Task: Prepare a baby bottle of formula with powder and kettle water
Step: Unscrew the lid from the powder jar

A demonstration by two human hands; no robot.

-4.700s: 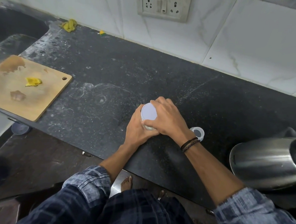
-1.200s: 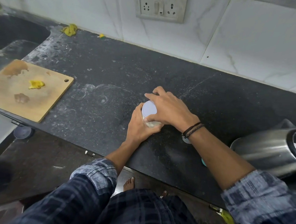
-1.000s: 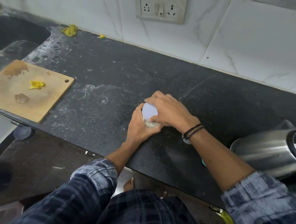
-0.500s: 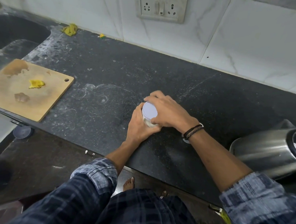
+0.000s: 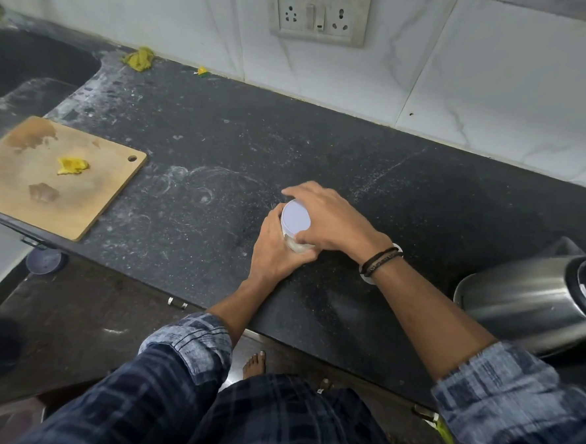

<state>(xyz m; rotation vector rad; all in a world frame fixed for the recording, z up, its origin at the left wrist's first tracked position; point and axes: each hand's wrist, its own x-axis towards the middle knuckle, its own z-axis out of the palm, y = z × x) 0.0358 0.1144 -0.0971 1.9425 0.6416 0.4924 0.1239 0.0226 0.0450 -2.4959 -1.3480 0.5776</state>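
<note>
Container (image 5: 297, 247) upright on surface (image 5: 220, 148), axis vertical; left hand (image 5: 272, 253) grips its body, right hand (image 5: 333, 221) clasps lid (image 5: 296, 216) from above.

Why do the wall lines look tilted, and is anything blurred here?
Head view: the wide-angle lens tilts the tile lines and bows the counter edge; light is dim; glare streaks the kettle; the sleeves at the bottom are soft, the jar between left hand and right hand sharp.
</note>
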